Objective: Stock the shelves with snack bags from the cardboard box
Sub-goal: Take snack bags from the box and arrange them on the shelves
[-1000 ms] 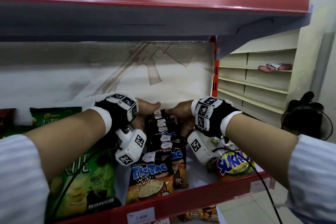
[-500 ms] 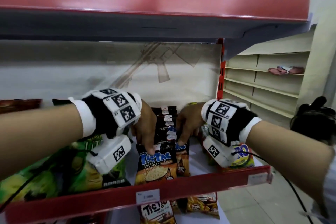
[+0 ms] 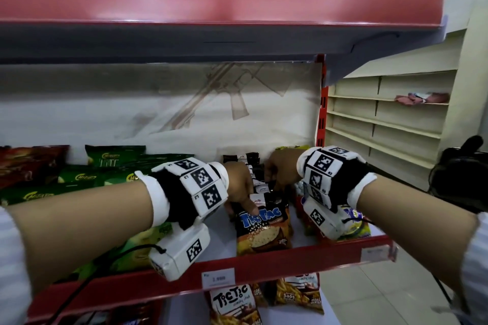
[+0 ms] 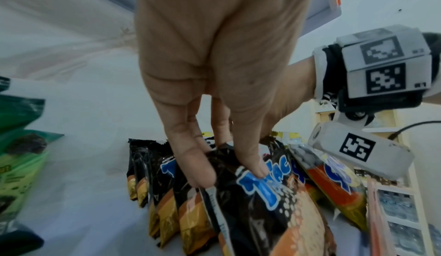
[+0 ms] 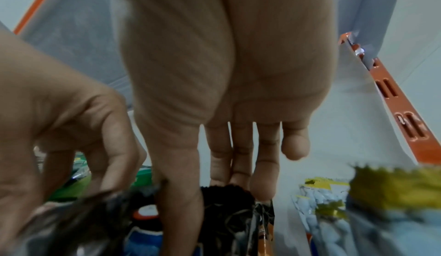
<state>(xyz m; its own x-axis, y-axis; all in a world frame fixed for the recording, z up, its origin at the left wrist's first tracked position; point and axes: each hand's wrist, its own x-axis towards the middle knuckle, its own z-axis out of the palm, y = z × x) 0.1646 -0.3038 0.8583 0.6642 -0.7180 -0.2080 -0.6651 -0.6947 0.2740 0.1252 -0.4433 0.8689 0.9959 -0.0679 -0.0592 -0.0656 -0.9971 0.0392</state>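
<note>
A row of black-and-orange Tic Tac snack bags (image 3: 257,188) stands on the red-edged shelf (image 3: 290,261). My left hand (image 3: 250,208) pinches the crinkled top of the front Tic Tac bag (image 3: 264,232). The left wrist view shows that hand (image 4: 231,175) with thumb on the front bag's (image 4: 274,203) face and fingers behind it. My right hand (image 3: 273,186) reaches down into the row farther back. In the right wrist view it (image 5: 214,194) has a black bag top (image 5: 222,222) between thumb and fingers. The cardboard box is out of sight.
Green chip bags (image 3: 105,174) and red bags (image 3: 29,163) fill the shelf's left part. A yellow-and-blue bag (image 3: 353,221) stands at the right end. The upper shelf (image 3: 211,2) hangs low overhead. Tic Tic bags (image 3: 232,301) sit on the shelf below.
My left hand has come forward from the back of the row to the front bag's top. The right hand has also drawn forward along the row. My head has risen.
</note>
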